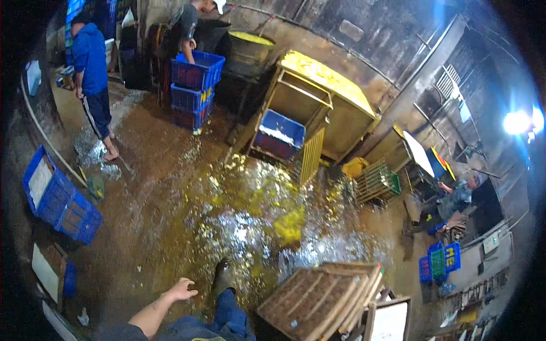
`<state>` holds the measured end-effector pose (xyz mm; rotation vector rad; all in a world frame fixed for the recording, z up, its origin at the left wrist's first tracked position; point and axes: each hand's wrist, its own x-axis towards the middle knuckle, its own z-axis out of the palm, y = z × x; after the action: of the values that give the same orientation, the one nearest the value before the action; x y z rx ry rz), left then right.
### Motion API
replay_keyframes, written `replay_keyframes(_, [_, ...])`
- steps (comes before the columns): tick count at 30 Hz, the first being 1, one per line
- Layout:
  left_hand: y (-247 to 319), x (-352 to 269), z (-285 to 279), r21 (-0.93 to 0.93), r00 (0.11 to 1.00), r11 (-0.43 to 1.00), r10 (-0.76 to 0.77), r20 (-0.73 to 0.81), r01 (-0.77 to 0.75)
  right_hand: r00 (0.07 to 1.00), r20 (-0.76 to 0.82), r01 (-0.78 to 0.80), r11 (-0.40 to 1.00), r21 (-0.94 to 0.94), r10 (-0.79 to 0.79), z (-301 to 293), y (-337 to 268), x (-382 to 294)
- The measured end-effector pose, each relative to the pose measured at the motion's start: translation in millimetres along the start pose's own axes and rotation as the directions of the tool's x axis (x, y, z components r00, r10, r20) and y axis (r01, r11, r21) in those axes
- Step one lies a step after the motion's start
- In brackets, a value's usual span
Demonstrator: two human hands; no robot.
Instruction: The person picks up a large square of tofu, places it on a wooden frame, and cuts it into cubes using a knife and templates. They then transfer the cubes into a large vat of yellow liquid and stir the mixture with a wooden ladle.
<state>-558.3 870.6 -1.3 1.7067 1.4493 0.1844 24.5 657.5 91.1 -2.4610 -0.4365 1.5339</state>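
Note:
My left hand hangs in the air above the wet floor, with nothing in it and its fingers loosely apart. Just to its right is my booted foot, on floor littered with yellow scraps. My right hand is out of view. A leaning stack of slatted wooden frames stands to the right of my legs. Ahead is a large bin heaped with yellow pieces. Below its rim sits a blue plastic crate with white material in it.
One person stands barefoot at far left; another reaches into stacked blue crates. A third sits at right. More blue crates stand left, a slatted crate right of the bin. The floor shines with water.

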Motion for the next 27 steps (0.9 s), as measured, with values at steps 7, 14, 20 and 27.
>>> replay_keyframes(7, [-12.9,165.3,-173.6,-0.399,0.88,0.867,-0.412,-0.235,0.299,0.955,-0.241,0.171,0.985,-0.035,-0.175,-89.7,-192.2,199.6])
replay_keyframes(14, [-33.9,152.1,-204.4,-0.805,0.588,0.421,-0.801,-0.114,0.418,0.858,0.165,0.48,0.873,0.085,-0.487,84.9,-590.9,279.5])
replay_keyframes(20, [-45.8,162.6,-168.7,-0.796,0.262,-0.132,-0.901,0.344,0.59,0.42,0.623,0.906,0.339,-0.252,-0.66,236.5,-903.1,203.9])
replay_keyframes(27, [-76.4,388.9,-329.3,-0.781,0.419,0.058,-0.867,0.269,0.622,0.659,0.261,0.738,0.538,-0.407,-0.706,174.3,-1078.4,290.7])
